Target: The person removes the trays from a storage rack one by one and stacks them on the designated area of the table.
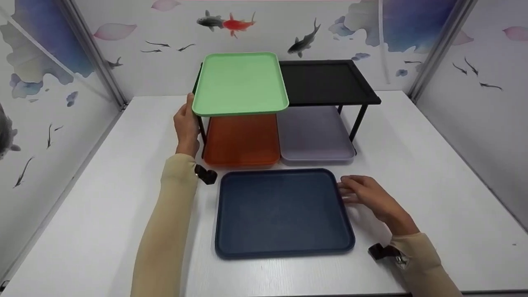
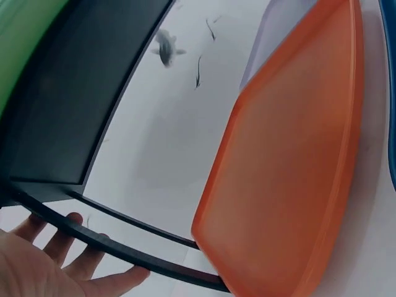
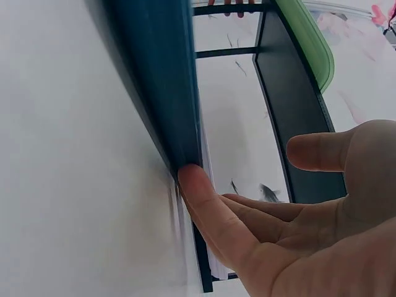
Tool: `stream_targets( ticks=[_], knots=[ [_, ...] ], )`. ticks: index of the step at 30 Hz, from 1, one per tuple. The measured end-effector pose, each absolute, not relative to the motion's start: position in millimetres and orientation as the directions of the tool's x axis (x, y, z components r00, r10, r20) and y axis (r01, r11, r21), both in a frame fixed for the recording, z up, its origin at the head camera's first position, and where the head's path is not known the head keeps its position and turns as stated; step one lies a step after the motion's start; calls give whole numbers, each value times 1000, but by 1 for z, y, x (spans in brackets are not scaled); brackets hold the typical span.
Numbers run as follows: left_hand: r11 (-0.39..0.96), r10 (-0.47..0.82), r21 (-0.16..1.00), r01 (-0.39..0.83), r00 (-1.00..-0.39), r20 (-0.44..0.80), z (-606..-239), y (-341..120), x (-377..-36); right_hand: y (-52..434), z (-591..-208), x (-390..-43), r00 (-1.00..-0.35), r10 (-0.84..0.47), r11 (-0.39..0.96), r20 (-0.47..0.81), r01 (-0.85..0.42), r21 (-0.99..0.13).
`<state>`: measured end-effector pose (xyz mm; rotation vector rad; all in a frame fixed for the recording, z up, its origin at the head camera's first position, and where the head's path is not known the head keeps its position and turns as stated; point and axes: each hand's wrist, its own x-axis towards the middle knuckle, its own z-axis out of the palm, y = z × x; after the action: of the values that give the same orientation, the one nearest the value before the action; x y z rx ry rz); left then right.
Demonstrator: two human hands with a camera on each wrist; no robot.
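My left hand point(image 1: 186, 128) is at the left side of a black two-tier rack point(image 1: 330, 82), its spread fingertips at the rack's leg point(image 2: 133, 250) in the left wrist view. On the rack's left half sits a light green tray point(image 1: 241, 84). Below it stand an orange tray point(image 1: 243, 140) on the left and a pale purple tray point(image 1: 315, 134) on the right. In front of the rack a dark blue tray point(image 1: 284, 212) lies on the table. My right hand point(image 1: 373, 200) touches that tray's right edge with extended fingers, the thumb held apart from it.
The white table point(image 1: 420, 177) runs on to both sides of the trays. Printed wall panels point(image 1: 268, 33) with fish and petals enclose the back and sides, joined by grey metal corner posts point(image 1: 99, 57).
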<state>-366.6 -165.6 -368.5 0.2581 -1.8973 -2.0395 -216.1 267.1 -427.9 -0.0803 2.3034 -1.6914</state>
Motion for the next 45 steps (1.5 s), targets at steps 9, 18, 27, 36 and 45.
stream_targets(
  ticks=[9, 18, 27, 36, 45],
  knots=[
    [44, -371, 993, 110, -921, 118, -371, -161, -367, 244, -396, -222, -991, -129, 330, -38, -7, -944],
    [154, -363, 983, 105, -919, 155, -373, -158, -371, 188, -348, -251, -994, -94, -76, 55, -48, -996],
    [146, -350, 984, 103, -925, 149, -374, -158, -375, 144, -339, -281, -997, -74, -317, 23, 2, -949],
    [152, -342, 979, 139, -922, 184, -373, -160, -379, 100, -337, -296, -997, -68, -454, -25, 53, -890],
    [160, -349, 979, 128, -920, 178, -373, -161, -379, 74, -335, -301, -989, -142, -522, -30, 100, -847]
  ],
)
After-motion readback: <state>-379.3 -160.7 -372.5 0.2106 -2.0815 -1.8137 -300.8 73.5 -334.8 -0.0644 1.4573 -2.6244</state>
